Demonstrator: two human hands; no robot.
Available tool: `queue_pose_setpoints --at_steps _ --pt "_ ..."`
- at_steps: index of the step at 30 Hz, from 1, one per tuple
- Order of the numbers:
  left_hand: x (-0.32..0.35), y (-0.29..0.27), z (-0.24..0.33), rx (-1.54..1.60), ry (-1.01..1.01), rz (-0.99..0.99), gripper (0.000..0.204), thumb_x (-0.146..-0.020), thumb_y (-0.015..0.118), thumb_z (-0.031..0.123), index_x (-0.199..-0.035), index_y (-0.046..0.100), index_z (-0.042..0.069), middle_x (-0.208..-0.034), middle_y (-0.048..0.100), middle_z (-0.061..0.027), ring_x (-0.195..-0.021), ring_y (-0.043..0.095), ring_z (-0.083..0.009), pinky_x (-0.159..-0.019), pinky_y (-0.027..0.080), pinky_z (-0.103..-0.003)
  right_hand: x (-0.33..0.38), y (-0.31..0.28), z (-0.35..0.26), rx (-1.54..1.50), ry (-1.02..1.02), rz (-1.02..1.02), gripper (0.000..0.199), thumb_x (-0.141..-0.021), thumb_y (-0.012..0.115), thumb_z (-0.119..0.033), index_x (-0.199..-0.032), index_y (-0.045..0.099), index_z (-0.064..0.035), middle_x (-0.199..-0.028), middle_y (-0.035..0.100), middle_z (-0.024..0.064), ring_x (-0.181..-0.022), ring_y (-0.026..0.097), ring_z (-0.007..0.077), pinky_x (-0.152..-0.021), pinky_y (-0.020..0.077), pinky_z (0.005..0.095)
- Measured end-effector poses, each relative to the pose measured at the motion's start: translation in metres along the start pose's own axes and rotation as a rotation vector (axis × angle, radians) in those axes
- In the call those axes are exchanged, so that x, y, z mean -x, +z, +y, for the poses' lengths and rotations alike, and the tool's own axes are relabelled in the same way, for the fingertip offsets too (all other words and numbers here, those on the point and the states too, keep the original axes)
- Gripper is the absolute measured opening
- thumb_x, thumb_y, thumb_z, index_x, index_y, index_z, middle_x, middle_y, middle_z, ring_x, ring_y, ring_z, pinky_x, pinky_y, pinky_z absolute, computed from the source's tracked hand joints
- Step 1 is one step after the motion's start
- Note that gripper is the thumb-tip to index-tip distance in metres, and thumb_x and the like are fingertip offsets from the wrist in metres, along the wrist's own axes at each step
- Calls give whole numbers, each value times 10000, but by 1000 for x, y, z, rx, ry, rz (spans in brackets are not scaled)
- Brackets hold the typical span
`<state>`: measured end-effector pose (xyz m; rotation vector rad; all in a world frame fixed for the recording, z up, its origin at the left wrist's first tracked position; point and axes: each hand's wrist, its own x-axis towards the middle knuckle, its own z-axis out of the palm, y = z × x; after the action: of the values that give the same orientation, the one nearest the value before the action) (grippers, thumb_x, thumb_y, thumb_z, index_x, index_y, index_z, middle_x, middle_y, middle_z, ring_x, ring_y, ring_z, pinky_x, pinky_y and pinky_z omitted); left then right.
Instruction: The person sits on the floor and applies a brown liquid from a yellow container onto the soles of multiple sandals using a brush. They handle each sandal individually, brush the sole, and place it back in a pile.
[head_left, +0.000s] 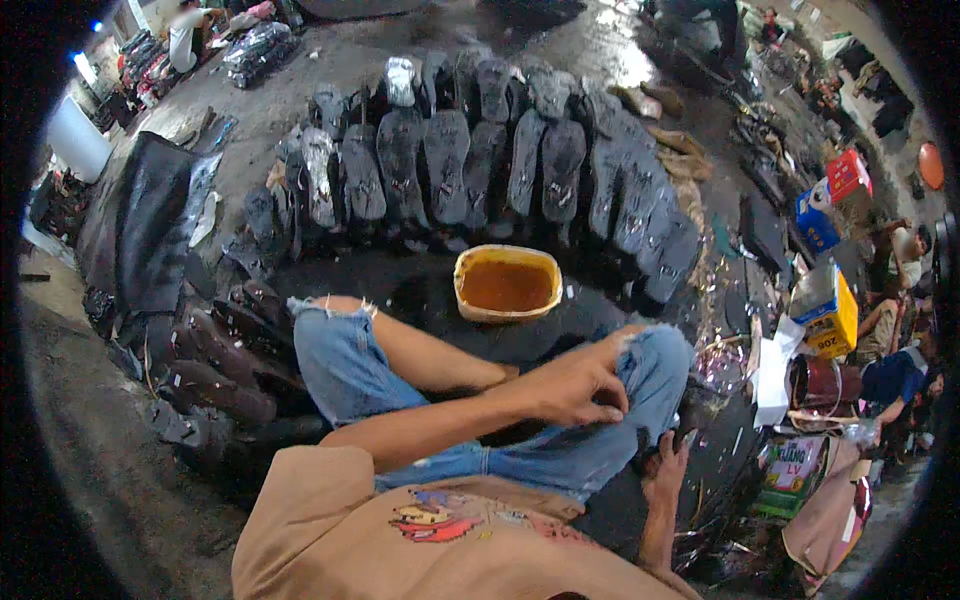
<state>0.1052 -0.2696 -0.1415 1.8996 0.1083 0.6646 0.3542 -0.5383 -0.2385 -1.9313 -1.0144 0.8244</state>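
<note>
I sit cross-legged, and my left hand (588, 394) lies across my right thigh near the knee. Its fingers are bent inward, and whatever they may hold is hidden. Beside the same leg, low on the right, my right hand (666, 468) has its fingers apart with nothing clear between them. In front of my legs stands a cream plastic tub (462, 290) with brown-amber liquid in it. Beyond the tub, dark sandal soles (446, 165) stand in curved, overlapping rows.
Brown footwear pieces (215, 365) lie in a heap at my left, near a black sheet (150, 225). To the right are a yellow and blue box (828, 310), a green tin (790, 478) and scattered scraps. Other people sit at the far right and far left.
</note>
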Motion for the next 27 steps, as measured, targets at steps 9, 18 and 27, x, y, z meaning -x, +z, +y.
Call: queue_pose_setpoints --at_steps 9,18,27 --pt "105 -53 -21 -42 -352 123 237 -877 703 171 -1098 732 91 -1066 740 -78 -923 702 -209 -803 550 -370 -65 -36 53 129 97 296 494 -946 653 -270 -1354 529 -21 -1233 613 160 -1071 613 264 -832 529 387" --pt "332 -156 144 -1139 -783 1651 430 -860 646 -9 -1281 590 52 -1297 596 -110 -1164 588 -253 -960 488 -366 -202 -93 -161 41 -449 467 448 -957 634 -263 -1328 550 -26 -1258 604 182 -1083 625 279 -870 535 368" --pt "413 -103 53 -1660 -1201 1806 864 -793 711 48 -1519 242 49 -1432 407 -229 -1322 405 -396 -1120 303 -511 -229 68 -258 -1204 -300 -331 540 -970 555 -75 -1480 386 -27 -1385 542 201 -1238 578 289 -1063 489 388"
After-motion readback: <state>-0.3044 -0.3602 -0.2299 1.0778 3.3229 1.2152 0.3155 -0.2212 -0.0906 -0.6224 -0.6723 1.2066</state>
